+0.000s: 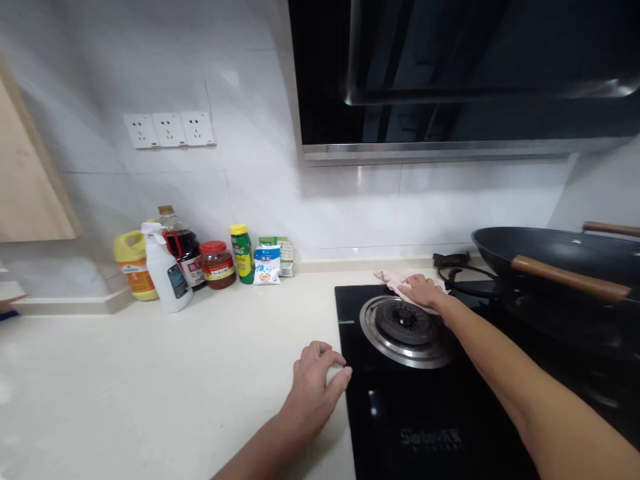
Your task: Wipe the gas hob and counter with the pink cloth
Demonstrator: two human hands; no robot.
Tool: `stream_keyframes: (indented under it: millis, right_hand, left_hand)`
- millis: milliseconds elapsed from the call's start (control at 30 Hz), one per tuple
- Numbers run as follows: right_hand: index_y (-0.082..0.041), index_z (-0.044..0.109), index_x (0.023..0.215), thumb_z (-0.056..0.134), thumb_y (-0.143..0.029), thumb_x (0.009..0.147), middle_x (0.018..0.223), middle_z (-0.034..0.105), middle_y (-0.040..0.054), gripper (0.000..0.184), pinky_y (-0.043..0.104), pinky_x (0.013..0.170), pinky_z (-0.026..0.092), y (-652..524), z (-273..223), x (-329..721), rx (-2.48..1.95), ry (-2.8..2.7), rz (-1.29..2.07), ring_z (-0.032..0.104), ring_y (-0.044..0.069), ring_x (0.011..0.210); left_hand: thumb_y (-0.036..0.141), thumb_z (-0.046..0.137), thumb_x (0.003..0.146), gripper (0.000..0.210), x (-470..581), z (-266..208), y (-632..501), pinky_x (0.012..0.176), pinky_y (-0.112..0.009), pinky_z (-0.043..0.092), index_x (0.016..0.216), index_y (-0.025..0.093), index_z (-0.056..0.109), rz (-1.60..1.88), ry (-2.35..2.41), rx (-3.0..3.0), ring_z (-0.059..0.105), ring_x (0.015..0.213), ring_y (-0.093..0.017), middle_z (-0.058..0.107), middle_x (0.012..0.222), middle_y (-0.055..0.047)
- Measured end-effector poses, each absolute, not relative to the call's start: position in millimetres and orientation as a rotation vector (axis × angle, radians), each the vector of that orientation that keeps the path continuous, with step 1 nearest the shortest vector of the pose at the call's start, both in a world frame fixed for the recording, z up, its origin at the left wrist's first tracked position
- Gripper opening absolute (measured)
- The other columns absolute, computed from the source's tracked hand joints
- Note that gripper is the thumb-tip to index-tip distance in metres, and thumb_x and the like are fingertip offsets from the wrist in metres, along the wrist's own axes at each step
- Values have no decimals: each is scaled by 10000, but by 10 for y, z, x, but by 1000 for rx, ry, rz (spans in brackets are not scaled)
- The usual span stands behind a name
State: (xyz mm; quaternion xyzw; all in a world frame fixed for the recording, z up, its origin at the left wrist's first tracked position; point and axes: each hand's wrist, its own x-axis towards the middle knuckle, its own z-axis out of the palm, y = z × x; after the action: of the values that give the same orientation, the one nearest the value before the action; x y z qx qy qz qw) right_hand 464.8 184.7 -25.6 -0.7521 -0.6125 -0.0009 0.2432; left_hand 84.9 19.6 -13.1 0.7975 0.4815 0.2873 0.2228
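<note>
My right hand (420, 291) presses a pale pink cloth (393, 278) onto the back of the black glass gas stove (380, 400), just behind the round burner (406, 321) with its steel ring. Part of the cloth is hidden under the palm and fingers. My left hand (319, 377) hovers at the stove's left edge, over the border with the white countertop (200, 380). Its fingers are loosely bent, thumb apart from them, and nothing is in it.
A black wok (555, 247) with wooden handles stands on the stove's right side. A black pan support (463, 283) lies behind the burner. Against the wall stand a white spray bottle (167, 273), a yellow jug (131, 257), a sauce bottle (187, 250), a red-lidded jar (217, 267), a green shaker (243, 257) and packets (267, 267). A range hood (450, 120) hangs above.
</note>
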Motion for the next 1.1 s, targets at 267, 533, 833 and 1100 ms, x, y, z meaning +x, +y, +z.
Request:
stream_keyframes:
  millis: [267, 533, 833, 1100]
  right_hand:
    - [-267, 495, 1394, 296, -598, 934, 1507, 351, 139, 602, 688, 1020, 259, 1025, -147, 4609, -2470, -1479, 66, 331, 458, 1339]
    - [-284, 473, 1363, 247, -501, 961, 1486, 362, 118, 510, 673, 980, 315, 118, -150, 4193, -2523, -1533, -7, 396, 421, 1299]
    - [-263, 549, 1252, 303, -479, 961, 1433, 418, 121, 438, 613, 937, 377, -647, -281, 3425, -2339, -1805, -203, 453, 366, 1187]
    - [-280, 526, 1300, 338, -515, 973, 1462, 392, 104, 445, 585, 1063, 270, -654, -164, 2690, -1987, -2143, -55, 352, 356, 1316]
  left_hand:
    - [419, 473, 917, 254, 844, -56, 204, 1007, -459, 398, 938, 266, 675, 835, 1256, 2233, 523, 1111, -262, 574, 1108, -54]
    - [408, 476, 918, 255, 800, 30, 154, 952, -442, 407, 869, 256, 674, 955, 1203, 2253, 540, 1065, -250, 589, 1054, -46]
    - [394, 481, 913, 253, 849, -41, 111, 943, -431, 382, 857, 242, 675, 985, 1155, 2288, 536, 1095, -257, 596, 1044, -55]
    - [390, 471, 923, 239, 852, -68, 126, 945, -402, 378, 948, 261, 671, 1001, 1197, 2294, 537, 1114, -244, 618, 1073, -49]
